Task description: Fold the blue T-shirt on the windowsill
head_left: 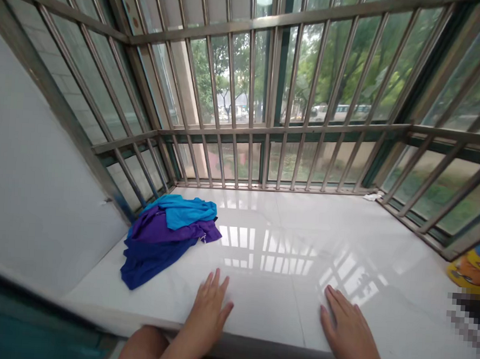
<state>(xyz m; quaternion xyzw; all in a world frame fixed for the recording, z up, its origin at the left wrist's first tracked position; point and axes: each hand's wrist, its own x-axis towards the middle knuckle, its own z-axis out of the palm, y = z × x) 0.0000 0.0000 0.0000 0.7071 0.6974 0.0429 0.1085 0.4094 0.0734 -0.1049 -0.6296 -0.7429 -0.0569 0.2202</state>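
A loose pile of clothes lies at the left of the glossy white sill (265,295): a bright blue garment (191,212) on top, a purple garment (155,228) in the middle and a dark blue garment (154,258) at the front. My left hand (211,308) is over the sill's front part, fingers spread, just right of the pile and apart from it. Farther right, my right hand (347,324) is at the sill with its fingers stretched out. Neither hand holds anything.
Metal bars (269,94) and windows enclose the sill at the back and both sides. A white wall (40,189) stands at the left. At the right edge is a yellow and blue printed item (472,269). A small white scrap (372,197) lies in the back right corner.
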